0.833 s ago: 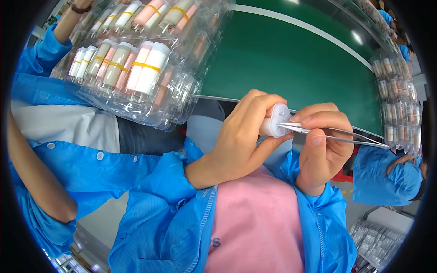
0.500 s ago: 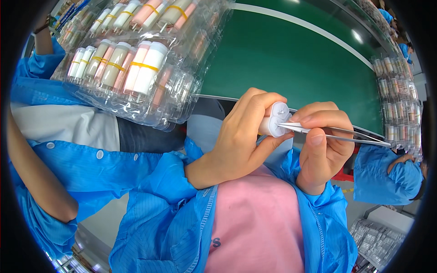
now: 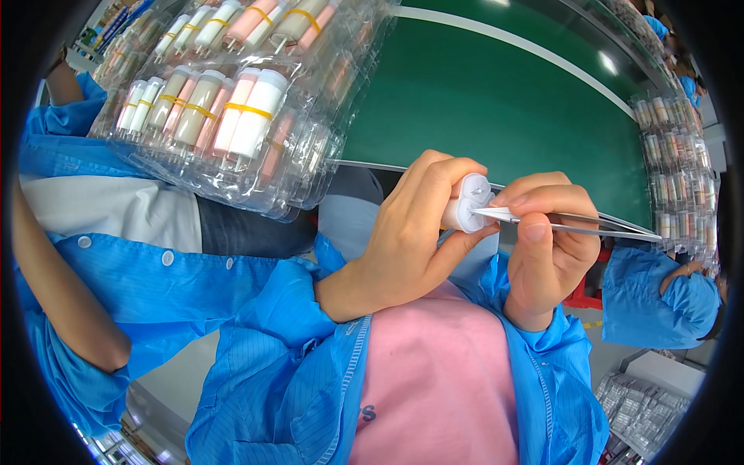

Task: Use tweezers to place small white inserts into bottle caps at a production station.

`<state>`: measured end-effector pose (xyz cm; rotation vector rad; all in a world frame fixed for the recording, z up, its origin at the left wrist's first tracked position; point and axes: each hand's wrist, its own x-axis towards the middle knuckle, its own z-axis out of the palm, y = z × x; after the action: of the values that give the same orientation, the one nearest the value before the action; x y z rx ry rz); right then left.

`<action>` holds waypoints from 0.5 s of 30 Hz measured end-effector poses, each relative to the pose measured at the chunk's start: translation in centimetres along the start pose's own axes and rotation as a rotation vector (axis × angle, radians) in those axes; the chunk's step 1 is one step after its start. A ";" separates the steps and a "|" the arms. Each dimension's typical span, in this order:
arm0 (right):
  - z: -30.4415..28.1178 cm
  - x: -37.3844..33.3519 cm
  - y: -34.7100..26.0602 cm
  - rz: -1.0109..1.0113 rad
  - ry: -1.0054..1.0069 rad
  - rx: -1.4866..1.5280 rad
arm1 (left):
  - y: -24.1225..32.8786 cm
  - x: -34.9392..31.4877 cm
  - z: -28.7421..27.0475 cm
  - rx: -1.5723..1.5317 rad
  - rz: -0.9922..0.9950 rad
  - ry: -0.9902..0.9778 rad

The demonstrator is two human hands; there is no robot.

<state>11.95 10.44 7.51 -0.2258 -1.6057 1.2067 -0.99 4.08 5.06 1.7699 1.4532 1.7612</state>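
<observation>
My left hand (image 3: 411, 232) is closed around a pair of joined cylinders (image 3: 470, 203), pale with white round end caps turned toward my right hand. Small metal tabs or pins show on the caps. In my right hand (image 3: 552, 240) I grip metal tweezers (image 3: 597, 223) between thumb and fingers. Their pointed tips touch or nearly touch the end face near the joint of the two caps. The tweezers' rear end sticks out to the right. What lies under my left fingers is hidden.
Clear plastic trays (image 3: 256, 194) at the upper left hold several banded pairs of white, pink and grey cylinders (image 3: 252, 108). A green work surface (image 3: 496, 93) lies ahead. More stacked trays (image 3: 678, 178) stand at the right. A co-worker's arm and blue sleeve (image 3: 70, 287) are on the left.
The tweezers' rear end has shifted slightly left and up, and their arms look closer together. My left hand and the cylinders have barely moved. The co-worker's arm has shifted a little.
</observation>
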 end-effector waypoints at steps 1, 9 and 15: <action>0.1 -0.1 0.0 0.003 0.008 0.011 | -0.1 -0.1 0.0 0.001 0.006 0.002; -0.1 -0.1 0.0 -0.035 0.012 0.005 | 0.3 0.0 0.0 -0.010 0.002 -0.004; -0.1 0.0 0.0 -0.018 0.001 -0.005 | 0.1 -0.1 0.0 -0.012 -0.012 -0.024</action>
<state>11.99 10.47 7.48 -0.2140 -1.6067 1.1889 -0.88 3.94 5.09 1.7660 1.4383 1.7335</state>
